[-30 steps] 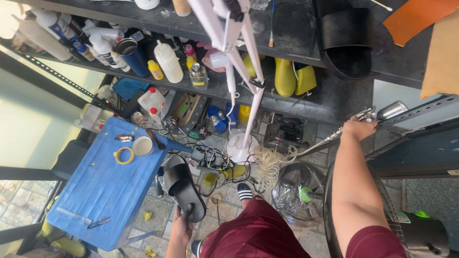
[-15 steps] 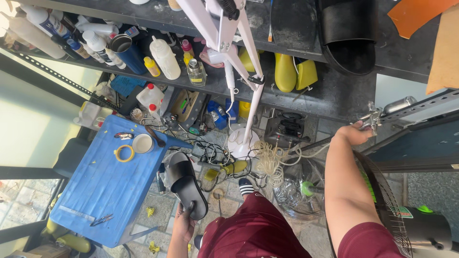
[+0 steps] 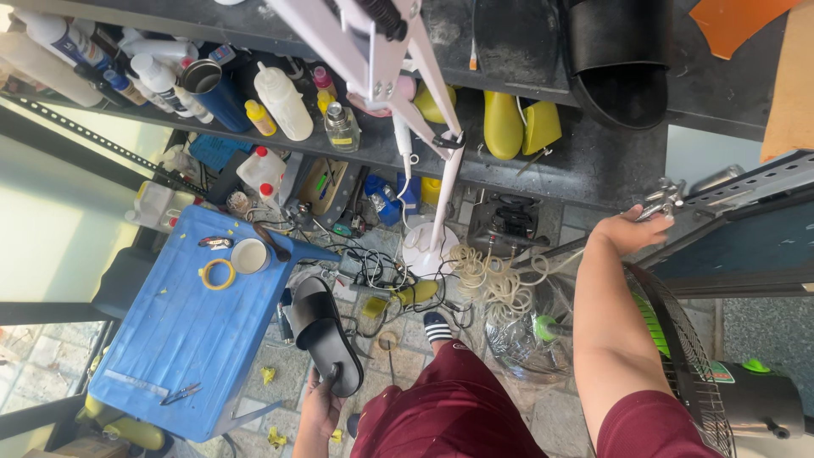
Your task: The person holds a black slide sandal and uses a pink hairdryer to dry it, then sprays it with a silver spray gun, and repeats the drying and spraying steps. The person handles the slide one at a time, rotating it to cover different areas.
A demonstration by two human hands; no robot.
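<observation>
Far left: a blue table (image 3: pixel 182 339) is sitting with a yellow tape ring (image 3: pixel 218 273) and a white cup (image 3: pixel 249 255) side by side near its far end, a dark brush (image 3: pixel 271 242) lying just right of the cup, and small snips (image 3: pixel 181 393) lying near its close edge.

Above it a dark shelf (image 3: pixel 585 161) is running across the frame, carrying white squeeze bottles (image 3: pixel 282 102), a blue can (image 3: pixel 216 89), a small clear bottle (image 3: pixel 341 127) and yellow shoe lasts (image 3: pixel 519 125).

Centre-left: the left hand (image 3: pixel 320 411) is gripping a black slide sandal (image 3: pixel 325 335) by its near end, fingers clamped around the sole edge; the sandal is pointing away from the person, hanging over the floor just right of the table.

Centre: a white lamp arm (image 3: pixel 415 76) is angling down to its round base (image 3: pixel 428 250) on the floor, among tangled black cables (image 3: pixel 373 267) and a coil of cream hose (image 3: pixel 492 280). The person's striped sock (image 3: pixel 437 326) and dark red shorts (image 3: pixel 449 407) are showing below.

Right: the right hand (image 3: pixel 629 231) is reaching up with the arm extended, fingers curled on a metal spray gun (image 3: pixel 666 199) beside a slotted steel rail (image 3: pixel 746 188). A second black sandal (image 3: pixel 619 59) is lying on the top shelf above. A fan with a black wire guard (image 3: pixel 678 356) is standing just right of the forearm.
</observation>
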